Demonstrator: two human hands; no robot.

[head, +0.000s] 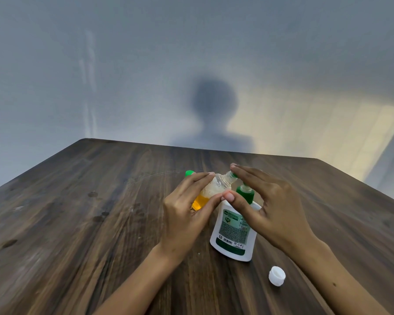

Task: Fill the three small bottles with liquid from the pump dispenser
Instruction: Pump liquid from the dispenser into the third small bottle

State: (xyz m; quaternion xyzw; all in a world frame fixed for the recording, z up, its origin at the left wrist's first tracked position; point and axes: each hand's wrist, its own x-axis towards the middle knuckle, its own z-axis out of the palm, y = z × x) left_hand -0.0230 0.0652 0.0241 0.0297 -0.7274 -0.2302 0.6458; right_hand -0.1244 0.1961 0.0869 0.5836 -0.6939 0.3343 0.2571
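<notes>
Filling step: left hand (182,214) grips tilted small bottle (210,192), mouth at pump dispenser (234,230) nozzle; right hand (273,208), fingers straight, on pump. Next we press, reckon.

Small bottle (212,189) tilted just behind/left of pump dispenser (234,228); loose cap (277,275) front-right (on table (77,223)).
</notes>
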